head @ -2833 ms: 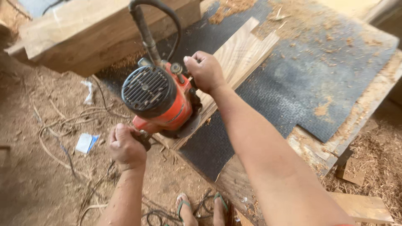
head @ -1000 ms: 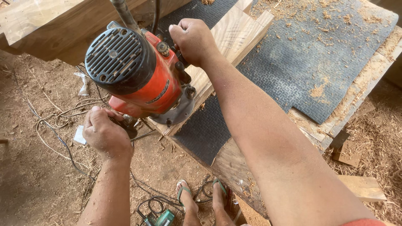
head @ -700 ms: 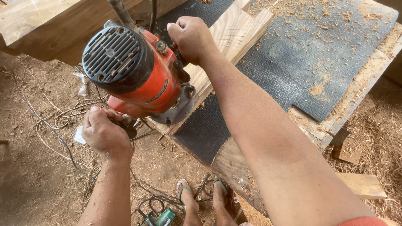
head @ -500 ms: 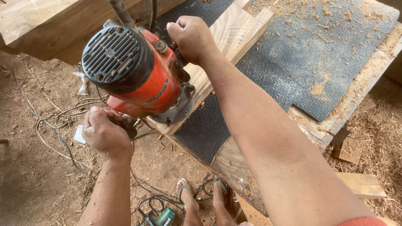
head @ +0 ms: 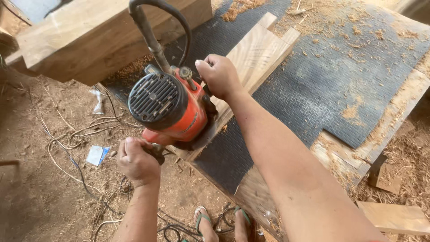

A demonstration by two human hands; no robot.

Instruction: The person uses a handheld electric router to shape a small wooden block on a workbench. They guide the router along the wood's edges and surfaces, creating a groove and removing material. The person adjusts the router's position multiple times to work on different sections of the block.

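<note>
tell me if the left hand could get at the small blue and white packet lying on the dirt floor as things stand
Probably not right away. The left hand is closed on a handle of the orange router, while the blue and white packet lies apart on the floor with nothing covering it.

The router (head: 172, 110) hides its own bit and the near end of the plank (head: 255, 54). The left hand (head: 136, 161) covers its handle; the cable (head: 161, 27) leaves the top edge.
</note>
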